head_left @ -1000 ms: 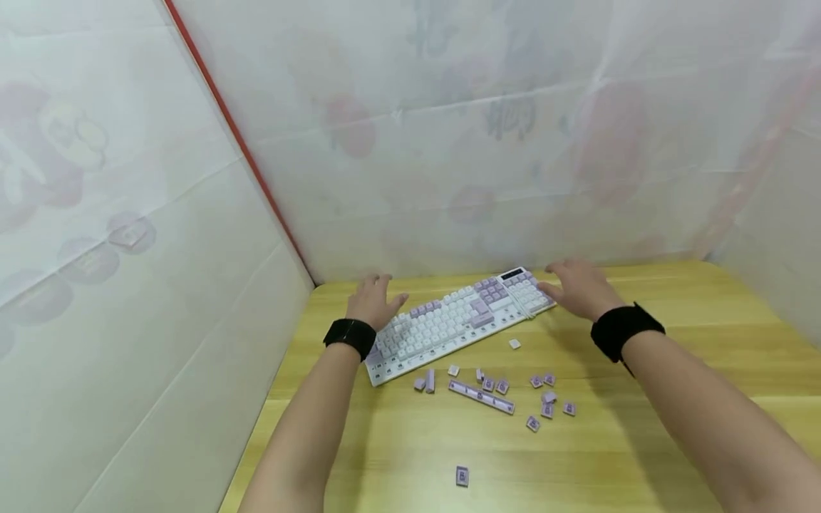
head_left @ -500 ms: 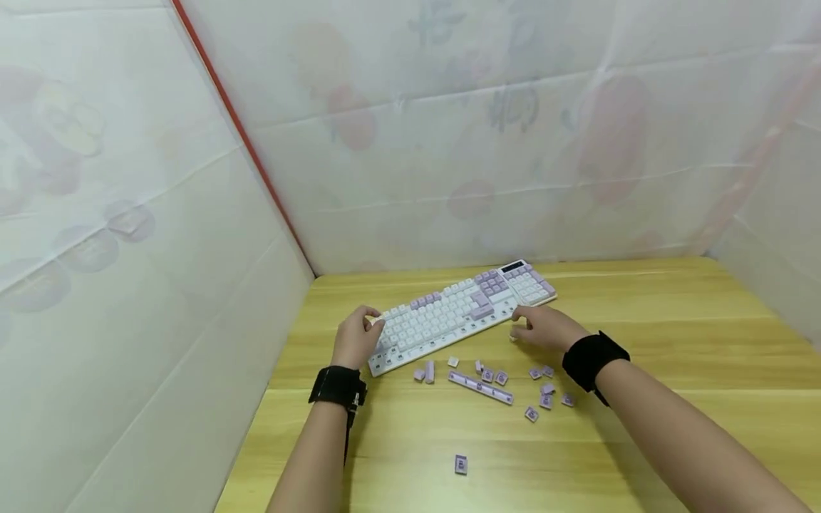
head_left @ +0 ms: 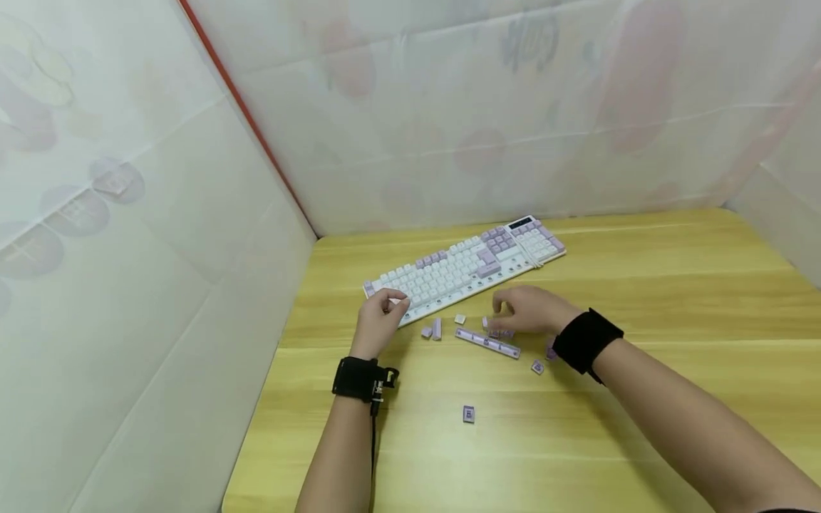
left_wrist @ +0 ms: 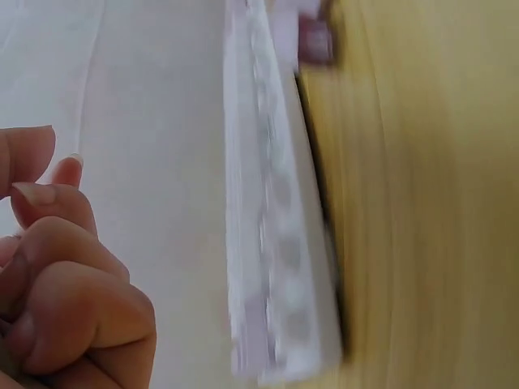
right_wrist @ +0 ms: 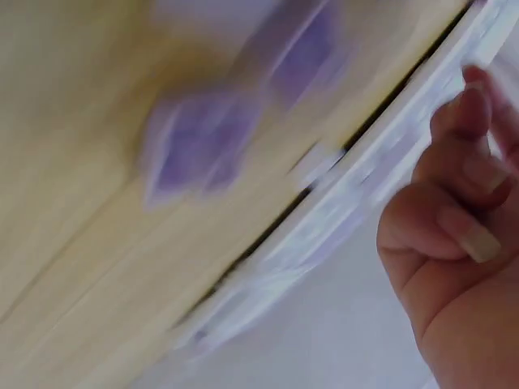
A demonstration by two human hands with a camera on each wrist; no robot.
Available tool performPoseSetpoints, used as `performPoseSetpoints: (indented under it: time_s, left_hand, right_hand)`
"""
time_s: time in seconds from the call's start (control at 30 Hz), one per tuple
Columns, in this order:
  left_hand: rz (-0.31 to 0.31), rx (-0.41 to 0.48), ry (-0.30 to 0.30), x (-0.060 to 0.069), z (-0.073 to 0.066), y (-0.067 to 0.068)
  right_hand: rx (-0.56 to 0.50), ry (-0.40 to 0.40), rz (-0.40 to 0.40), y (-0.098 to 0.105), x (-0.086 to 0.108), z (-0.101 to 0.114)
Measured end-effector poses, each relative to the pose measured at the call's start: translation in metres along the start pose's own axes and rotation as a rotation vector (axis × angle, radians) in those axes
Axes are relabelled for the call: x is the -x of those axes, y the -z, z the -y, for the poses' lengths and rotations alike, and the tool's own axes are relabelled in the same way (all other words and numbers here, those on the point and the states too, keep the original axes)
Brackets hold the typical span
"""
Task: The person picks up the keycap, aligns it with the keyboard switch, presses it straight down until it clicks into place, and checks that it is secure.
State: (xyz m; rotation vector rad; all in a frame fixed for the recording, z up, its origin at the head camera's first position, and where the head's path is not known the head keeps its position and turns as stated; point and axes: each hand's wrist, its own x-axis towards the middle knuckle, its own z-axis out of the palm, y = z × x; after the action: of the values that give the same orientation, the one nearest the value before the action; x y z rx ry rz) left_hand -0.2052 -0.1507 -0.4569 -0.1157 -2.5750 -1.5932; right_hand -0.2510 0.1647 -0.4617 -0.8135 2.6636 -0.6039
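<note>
In the head view my left hand [head_left: 376, 324] is over the left end of the white and purple keyboard [head_left: 442, 276], its fingers loosely bent. The left wrist view shows its curled fingers [left_wrist: 73, 300] beside the blurred keyboard [left_wrist: 284, 243], nothing visible in them. Bent and pointing down, my right hand [head_left: 535, 310] hovers over loose purple keycaps behind the long purple keycap [head_left: 487, 343]. Nothing shows between its fingers [right_wrist: 454, 211] in the right wrist view; the thumb is partly hidden. A purple keycap [right_wrist: 199, 142] lies below it there.
A white keycap [head_left: 460, 319] and two purple ones [head_left: 437, 329] lie before the keyboard. Single purple keycaps lie to the right [head_left: 537, 367] and nearer the front [head_left: 469, 414] of the wooden table [head_left: 410, 456]. Printed pale sheets [head_left: 436, 142] stand behind and beside it.
Both hands have come down and toward the front from the keyboard's ends. My right hand has moved left, past where a white keycap lay; that keycap no longer shows there.
</note>
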Motion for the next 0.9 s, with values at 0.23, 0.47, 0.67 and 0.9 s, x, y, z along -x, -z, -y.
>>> performPoseSetpoints:
  time_s: [0.23,0.47,0.67,0.9]
  left_hand:
    - [0.103,0.092,-0.030,-0.001,-0.007,-0.017]
    - [0.175,0.116,-0.018,0.010,-0.007,-0.029]
    - [0.262,0.151,-0.048,0.024,-0.027,-0.035]
    - [0.387,0.269,-0.197,0.022,-0.055,-0.045]
  right_hand:
    - [0.180,0.084,0.010,-0.023,0.014,0.031]
    - [0.113,0.084,-0.027,-0.026,0.017,0.038]
    - [-0.612,0.091,0.024,-0.021,0.019,0.041]
    - [-0.866,0.198,-0.003,-0.013,0.029,0.050]
